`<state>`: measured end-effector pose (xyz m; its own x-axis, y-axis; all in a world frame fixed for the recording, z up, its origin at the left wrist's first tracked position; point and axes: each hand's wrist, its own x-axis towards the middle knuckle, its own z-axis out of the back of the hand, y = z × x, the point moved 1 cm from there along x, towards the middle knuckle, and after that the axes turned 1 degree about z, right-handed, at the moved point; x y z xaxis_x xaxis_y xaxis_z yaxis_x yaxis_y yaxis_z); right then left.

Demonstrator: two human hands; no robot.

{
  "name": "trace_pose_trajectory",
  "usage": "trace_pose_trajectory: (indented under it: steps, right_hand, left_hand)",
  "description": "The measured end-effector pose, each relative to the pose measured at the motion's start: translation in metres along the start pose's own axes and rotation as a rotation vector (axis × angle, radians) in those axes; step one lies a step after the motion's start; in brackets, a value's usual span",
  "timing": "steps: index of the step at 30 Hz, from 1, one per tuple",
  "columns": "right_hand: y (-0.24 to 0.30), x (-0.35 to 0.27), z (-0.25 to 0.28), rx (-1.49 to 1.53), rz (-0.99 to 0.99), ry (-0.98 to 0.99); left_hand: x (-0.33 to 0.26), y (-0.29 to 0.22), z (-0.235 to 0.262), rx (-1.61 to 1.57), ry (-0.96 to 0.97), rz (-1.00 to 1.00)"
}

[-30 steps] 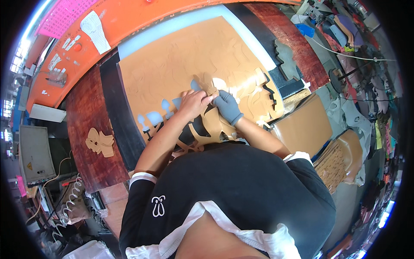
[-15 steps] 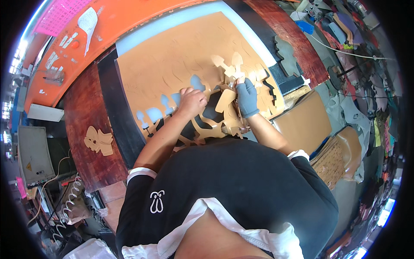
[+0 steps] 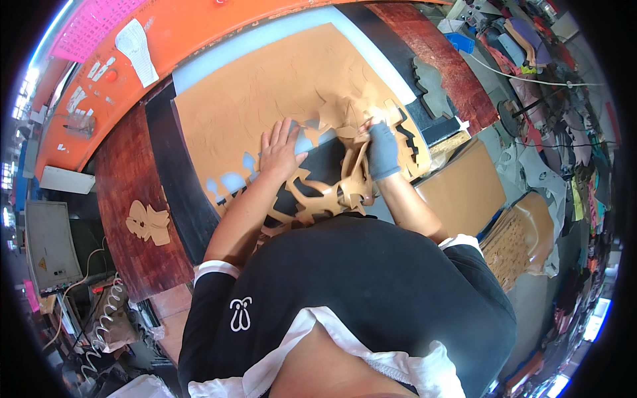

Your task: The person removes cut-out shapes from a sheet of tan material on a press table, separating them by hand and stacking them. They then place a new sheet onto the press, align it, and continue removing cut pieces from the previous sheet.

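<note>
A large tan leather sheet (image 3: 265, 86) lies on a pale blue cutting pad (image 3: 239, 50), with shaped holes cut along its near edge. My left hand (image 3: 280, 151), bare, presses flat on the sheet beside those cut-outs, fingers spread. My right hand (image 3: 381, 149), in a grey glove, is closed on a strip of the tan offcut web (image 3: 325, 196) and lifts it off the sheet near the right edge. The web hangs down toward my body.
A small pile of cut tan pieces (image 3: 147, 222) rests on the dark red bench at left. An orange machine frame (image 3: 199, 26) curves across the back. Brown boards (image 3: 461, 189) and stacked pieces stand at right, with a cluttered area beyond.
My right hand has moved right and away, pulling the offcut web up from the sheet. My left hand has slid forward and flattened on the leather.
</note>
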<state>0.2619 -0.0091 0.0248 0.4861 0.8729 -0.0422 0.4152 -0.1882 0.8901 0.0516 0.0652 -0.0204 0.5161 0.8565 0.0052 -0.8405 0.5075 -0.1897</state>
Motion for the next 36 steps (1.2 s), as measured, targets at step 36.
trace_pose_trajectory:
  steps: [36]
  right_hand:
    - [0.023, 0.013, 0.011, 0.22, -0.055, -0.126]
  left_hand:
    - [-0.044, -0.098, 0.019, -1.26, -0.089, -0.106]
